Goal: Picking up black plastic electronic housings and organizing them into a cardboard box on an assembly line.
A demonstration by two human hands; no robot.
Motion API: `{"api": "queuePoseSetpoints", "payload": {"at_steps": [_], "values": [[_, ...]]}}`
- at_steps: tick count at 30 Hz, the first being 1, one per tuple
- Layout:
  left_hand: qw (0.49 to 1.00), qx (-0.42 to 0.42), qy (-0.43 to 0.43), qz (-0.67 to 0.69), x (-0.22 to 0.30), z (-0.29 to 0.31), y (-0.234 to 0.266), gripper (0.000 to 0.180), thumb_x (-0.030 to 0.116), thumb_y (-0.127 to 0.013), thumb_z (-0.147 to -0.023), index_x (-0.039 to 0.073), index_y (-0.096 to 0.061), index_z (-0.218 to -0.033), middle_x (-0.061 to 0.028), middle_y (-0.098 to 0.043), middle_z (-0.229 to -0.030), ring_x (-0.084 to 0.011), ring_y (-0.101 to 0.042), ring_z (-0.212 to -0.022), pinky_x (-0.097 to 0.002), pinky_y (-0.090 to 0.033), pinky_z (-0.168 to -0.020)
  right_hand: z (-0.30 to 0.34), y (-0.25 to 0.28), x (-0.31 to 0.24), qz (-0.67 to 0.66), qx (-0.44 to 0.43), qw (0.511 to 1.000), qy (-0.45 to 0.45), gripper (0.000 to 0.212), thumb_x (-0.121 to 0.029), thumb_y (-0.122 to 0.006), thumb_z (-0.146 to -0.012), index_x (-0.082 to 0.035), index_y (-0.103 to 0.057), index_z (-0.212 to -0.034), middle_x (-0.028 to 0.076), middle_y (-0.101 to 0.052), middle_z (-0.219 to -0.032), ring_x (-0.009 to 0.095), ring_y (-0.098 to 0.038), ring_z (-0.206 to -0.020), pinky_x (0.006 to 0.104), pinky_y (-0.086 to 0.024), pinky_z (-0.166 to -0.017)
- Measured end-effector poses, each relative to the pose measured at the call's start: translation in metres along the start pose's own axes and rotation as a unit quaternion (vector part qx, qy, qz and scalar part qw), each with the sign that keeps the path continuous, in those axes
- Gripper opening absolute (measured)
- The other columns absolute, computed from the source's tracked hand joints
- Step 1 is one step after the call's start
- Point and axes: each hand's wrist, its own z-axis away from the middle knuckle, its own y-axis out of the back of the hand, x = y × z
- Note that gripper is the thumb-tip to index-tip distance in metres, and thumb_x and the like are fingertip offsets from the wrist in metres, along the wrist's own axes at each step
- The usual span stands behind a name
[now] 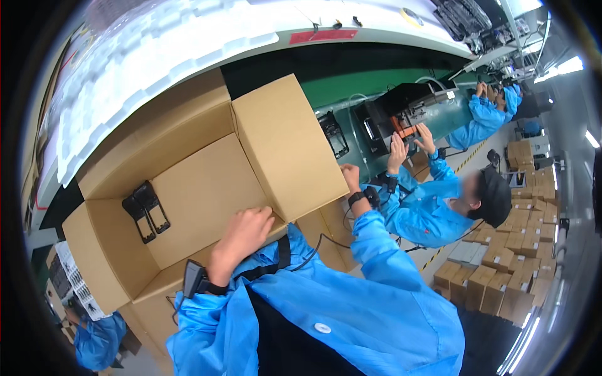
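The left hand [246, 233], bare, is at the near right corner of an open cardboard box [204, 188], fingers curled in at the rim; whether it grips the wall cannot be determined. The right hand [351, 177] has bent fingers at the outer edge of the raised right flap [285, 147]; its grip is likewise unconfirmed. Inside the box, at the left end, two black plastic frames [147, 212] are side by side, well apart from both hands. Beyond the box's far wall, a ribbed white tray [163, 59] covers part of a pale table [382, 14], whose edge bears a red strip [323, 37]. Right of the flap, another black frame [333, 135] is on a green surface [359, 141], near a black machine [401, 109] with an orange part. A co-worker in blue [420, 210] has both hands at that machine. Cardboard cartons [508, 266] are stacked at far right.
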Motion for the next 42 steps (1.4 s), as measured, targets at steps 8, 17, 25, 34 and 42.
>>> {"api": "queuePoseSetpoints", "payload": {"at_steps": [8, 17, 25, 34, 42], "values": [[0.996, -0.016, 0.079, 0.028, -0.006, 0.01, -0.042, 0.021, 0.013, -0.05, -0.098, -0.003, -0.057, -0.086, -0.0285, -0.065, -0.083, -0.0491, -0.063, -0.079, -0.0558, -0.049, -0.069, -0.07, -0.025, -0.007, 0.307, 0.009, 0.933, 0.19, 0.041, -0.02, -0.069, -0.068, 0.005, -0.066, -0.1, 0.029, -0.069, -0.094, 0.046, -0.067, -0.092, 0.0474, -0.055, -0.087], [0.997, -0.02, 0.077, 0.016, -0.004, 0.009, -0.047, 0.021, 0.013, -0.052, -0.097, -0.002, -0.065, -0.092, -0.0295, -0.064, -0.082, -0.0479, -0.064, -0.079, -0.0533, -0.048, -0.068, -0.068, -0.059, 0.006, 0.477, 0.0, 0.838, 0.265, 0.045, -0.031, -0.066, -0.065, -0.001, -0.065, -0.098, 0.022, -0.067, -0.099, 0.038, -0.06, -0.103, 0.0479, -0.042, -0.094], [0.998, -0.012, 0.051, 0.024, -0.016, 0.01, -0.047, 0.022, 0.015, -0.053, -0.096, -0.002, -0.066, -0.09, -0.0283, -0.064, -0.079, -0.0466, -0.064, -0.076, -0.0508, -0.049, -0.065, -0.032, -0.062, 0.04, 0.462, -0.034, 0.855, 0.233, 0.039, -0.039, -0.062, -0.087, -0.002, -0.066, -0.097, 0.021, -0.07, -0.093, 0.039, -0.066, -0.096, 0.0508, -0.047, -0.091], [0.997, -0.025, 0.001, 0.072, -0.028, 0.018, -0.039, 0.022, 0.016, -0.054, -0.098, -0.001, -0.067, -0.097, -0.0288, -0.066, -0.087, -0.0472, -0.065, -0.082, -0.0509, -0.051, -0.069, 0.024, -0.042, 0.049, 0.252, 0.092, 0.956, 0.118, 0.033, -0.029, -0.058, -0.091, 0.003, -0.065, -0.098, 0.027, -0.069, -0.089, 0.046, -0.065, -0.092, 0.0543, -0.051, -0.082], [0.989, 0.098, -0.035, 0.108, -0.011, 0.066, 0.037, 0.016, 0.011, -0.063, -0.093, -0.003, -0.07, -0.099, -0.0211, -0.072, -0.089, -0.0353, -0.071, -0.087, -0.0392, -0.053, -0.079, 0.177, 0.07, -0.017, -0.174, 0.138, 0.971, 0.09, 0.018, -0.01, -0.051, -0.089, -0.001, -0.063, -0.077, 0.004, -0.056, -0.065, 0.012, -0.05, -0.06, 0.0311, -0.039, -0.056]]}}
